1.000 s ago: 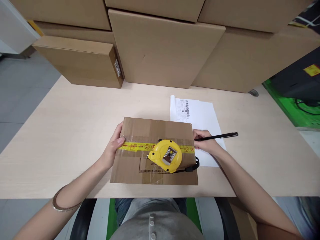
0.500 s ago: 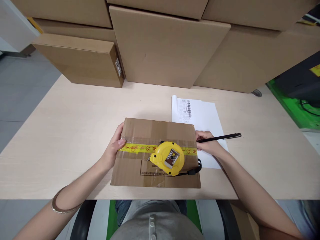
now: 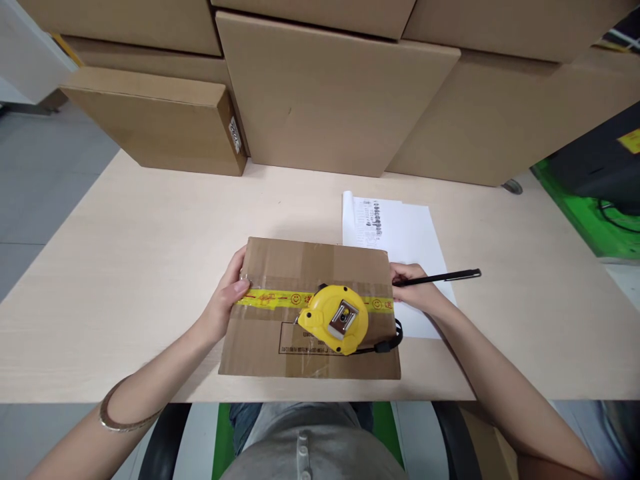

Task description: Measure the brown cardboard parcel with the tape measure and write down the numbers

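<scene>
A brown cardboard box [image 3: 280, 263] sealed with tape lies near the table's front edge. On its top rests a yellow tape measure [image 3: 327, 310] with a black wrist strap [image 3: 387, 345]. My left hand [image 3: 226, 293] grips the left side of the box, thumb on the top edge, other fingers hidden at the side. Against the right side is my right hand [image 3: 413, 288], holding a black pen [image 3: 453, 275] that points right; its fingertips are hidden by the box. White paper sheets [image 3: 413, 230] with some printing lie partly under the box and the right hand.
Large cardboard boxes [image 3: 330, 93] line the back of the table [image 3: 150, 253]. A smaller carton [image 3: 165, 133] stands at the back left. At the far right is a dark object [image 3: 595, 167] on a green surface [image 3: 613, 230].
The view has shifted very slightly. Both hands, the box, the tape measure and the pen keep their places.
</scene>
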Motion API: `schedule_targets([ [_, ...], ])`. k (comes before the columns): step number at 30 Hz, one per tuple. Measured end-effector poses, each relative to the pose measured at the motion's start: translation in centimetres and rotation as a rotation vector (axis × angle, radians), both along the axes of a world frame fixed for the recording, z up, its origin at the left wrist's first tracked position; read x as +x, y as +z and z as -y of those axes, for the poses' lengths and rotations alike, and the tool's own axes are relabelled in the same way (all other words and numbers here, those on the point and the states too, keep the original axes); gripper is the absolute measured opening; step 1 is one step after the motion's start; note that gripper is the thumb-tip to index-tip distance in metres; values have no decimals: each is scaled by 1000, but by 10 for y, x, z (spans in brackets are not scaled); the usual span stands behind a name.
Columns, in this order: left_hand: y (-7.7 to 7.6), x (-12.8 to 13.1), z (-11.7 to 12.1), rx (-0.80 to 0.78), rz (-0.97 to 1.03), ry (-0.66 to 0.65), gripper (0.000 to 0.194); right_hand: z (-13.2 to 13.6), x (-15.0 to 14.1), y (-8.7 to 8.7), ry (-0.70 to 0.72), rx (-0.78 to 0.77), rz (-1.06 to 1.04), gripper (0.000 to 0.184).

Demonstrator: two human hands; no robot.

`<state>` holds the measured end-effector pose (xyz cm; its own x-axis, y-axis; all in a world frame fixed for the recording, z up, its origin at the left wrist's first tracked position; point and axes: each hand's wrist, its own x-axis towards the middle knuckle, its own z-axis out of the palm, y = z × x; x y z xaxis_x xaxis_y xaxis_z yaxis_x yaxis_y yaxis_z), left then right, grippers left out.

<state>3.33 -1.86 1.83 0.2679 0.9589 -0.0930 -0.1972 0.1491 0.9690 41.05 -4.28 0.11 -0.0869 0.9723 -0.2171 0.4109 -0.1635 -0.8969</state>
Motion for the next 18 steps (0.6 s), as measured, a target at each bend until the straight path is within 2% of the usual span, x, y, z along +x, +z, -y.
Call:
schedule_targets([
  [10,2,0,2,-47,-8,9,62,-1,-1,0,9,10,32,36],
  [18,6,7,3,-27,70,-3,65,-1,4,2,-13,-25,212,51],
])
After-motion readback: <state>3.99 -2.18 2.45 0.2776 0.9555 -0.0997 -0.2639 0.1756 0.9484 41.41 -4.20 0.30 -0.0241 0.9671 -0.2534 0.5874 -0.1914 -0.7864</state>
